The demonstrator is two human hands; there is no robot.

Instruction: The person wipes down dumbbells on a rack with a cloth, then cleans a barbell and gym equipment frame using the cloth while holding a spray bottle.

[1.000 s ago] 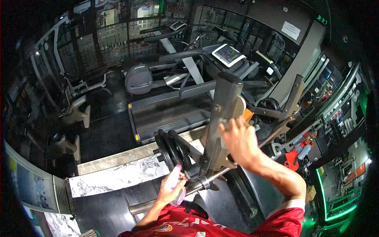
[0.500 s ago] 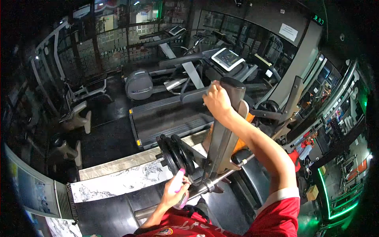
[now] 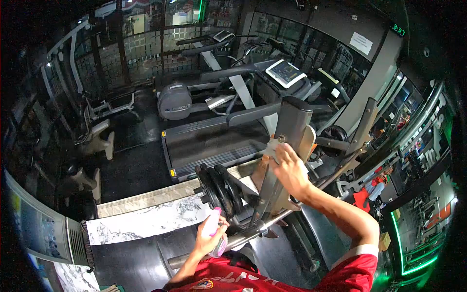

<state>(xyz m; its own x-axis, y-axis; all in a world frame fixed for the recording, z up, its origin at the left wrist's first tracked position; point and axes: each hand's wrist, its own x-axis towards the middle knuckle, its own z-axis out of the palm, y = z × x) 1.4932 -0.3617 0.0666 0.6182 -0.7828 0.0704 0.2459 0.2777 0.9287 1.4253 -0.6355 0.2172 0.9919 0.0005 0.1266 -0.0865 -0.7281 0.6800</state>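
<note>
My left hand [image 3: 206, 239] is wrapped round a spray bottle [image 3: 212, 224] with a white and pink head and a clear pinkish body, held low in front of my red shirt. My right hand [image 3: 291, 171] presses a thin pale cloth [image 3: 272, 148] against the side of the dark metal upright [image 3: 294, 117] of a bench rack. Its fingers partly cover the cloth. A barbell [image 3: 243, 237] lies across the rack just below. Black weight plates [image 3: 216, 192] hang on a peg left of the upright, close above the bottle.
Behind the rack stands a treadmill [image 3: 209, 151] with its console [image 3: 285, 74]. The second rack upright [image 3: 362, 126] and a padded bench [image 3: 318, 233] are to the right. A marble ledge [image 3: 146, 223] runs along the left, and a mirror wall fills the far right.
My right hand has come down the upright from near its top, bringing the cloth with it. My left hand keeps the spray bottle low, shifted slightly left. The view has tilted a little.
</note>
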